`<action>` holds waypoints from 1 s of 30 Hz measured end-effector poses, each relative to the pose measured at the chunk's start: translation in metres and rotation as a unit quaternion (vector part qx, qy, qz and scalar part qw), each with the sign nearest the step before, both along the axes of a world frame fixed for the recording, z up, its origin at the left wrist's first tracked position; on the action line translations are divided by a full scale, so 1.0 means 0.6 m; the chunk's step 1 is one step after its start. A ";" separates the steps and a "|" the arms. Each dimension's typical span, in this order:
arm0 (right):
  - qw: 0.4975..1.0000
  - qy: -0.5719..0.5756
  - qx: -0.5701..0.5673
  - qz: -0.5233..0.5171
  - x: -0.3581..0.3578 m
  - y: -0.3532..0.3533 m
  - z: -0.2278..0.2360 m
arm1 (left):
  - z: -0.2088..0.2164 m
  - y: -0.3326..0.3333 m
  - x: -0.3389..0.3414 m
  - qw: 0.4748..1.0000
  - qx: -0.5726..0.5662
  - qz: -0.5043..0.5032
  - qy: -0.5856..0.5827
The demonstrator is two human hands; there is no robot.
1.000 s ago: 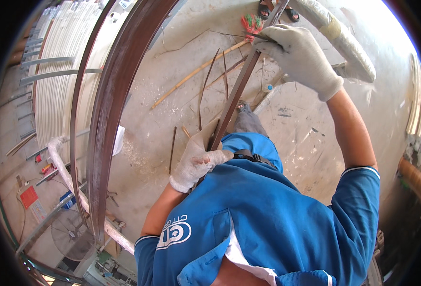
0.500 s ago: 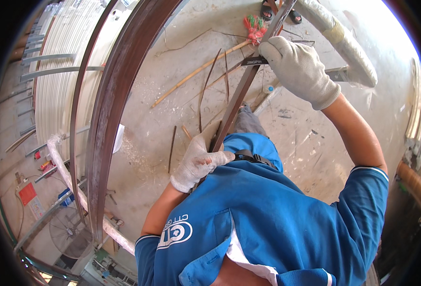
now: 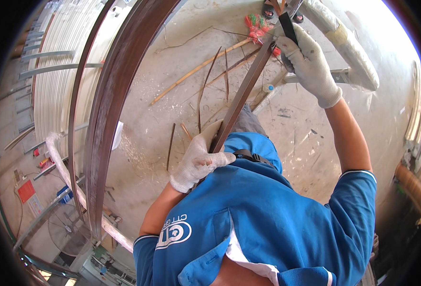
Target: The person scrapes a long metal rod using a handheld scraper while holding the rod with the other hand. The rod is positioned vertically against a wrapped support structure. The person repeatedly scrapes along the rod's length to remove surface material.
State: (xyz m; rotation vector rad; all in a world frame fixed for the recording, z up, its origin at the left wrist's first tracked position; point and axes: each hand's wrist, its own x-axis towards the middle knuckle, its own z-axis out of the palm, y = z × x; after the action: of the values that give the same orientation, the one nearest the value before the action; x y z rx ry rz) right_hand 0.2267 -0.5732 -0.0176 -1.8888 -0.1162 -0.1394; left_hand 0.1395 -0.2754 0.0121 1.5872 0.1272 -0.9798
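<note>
A long brown metal bar (image 3: 244,93) slants from my waist up and away to the right. My left hand (image 3: 198,159), in a stained white glove, is closed round its near part beside my belt. Farther up, my gloved right hand (image 3: 313,66) grips a flat black tool (image 3: 288,28), shaped like a short bar, which stands up out of the fingers. I cannot make out its exact kind. The right hand's fingers are close to the far part of the bar; whether they touch it is unclear.
Large brown profiles (image 3: 125,71) rise close on my left, with stacked white strips (image 3: 65,81) behind. A broom handle (image 3: 191,76) and thin dark strips lie on the floor. A wrapped roll (image 3: 344,38) is at upper right. Another person's sandal (image 3: 268,10) shows at the top. A fan (image 3: 70,229) stands lower left.
The black tool lay across the brown bar; now it is lifted and turned upright in my right hand, which has shifted slightly right. My left hand keeps its hold on the bar.
</note>
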 end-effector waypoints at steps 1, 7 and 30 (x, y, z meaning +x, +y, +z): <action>0.996 0.015 0.081 0.034 -0.001 0.000 -0.001 | 0.001 0.000 0.000 1.000 -0.001 0.001 -0.009; 0.995 0.080 0.066 -0.009 0.029 -0.030 -0.005 | 0.000 0.000 -0.002 1.000 0.002 0.001 -0.010; 0.930 -0.208 -0.290 0.088 0.028 -0.046 0.017 | 0.001 -0.004 0.003 1.000 0.003 -0.011 0.001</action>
State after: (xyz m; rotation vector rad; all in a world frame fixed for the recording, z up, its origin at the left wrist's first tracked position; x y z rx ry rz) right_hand 0.2433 -0.6009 -0.0076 -2.3981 -0.6790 -0.4188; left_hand 0.1410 -0.2776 0.0128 1.5958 0.1151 -0.9981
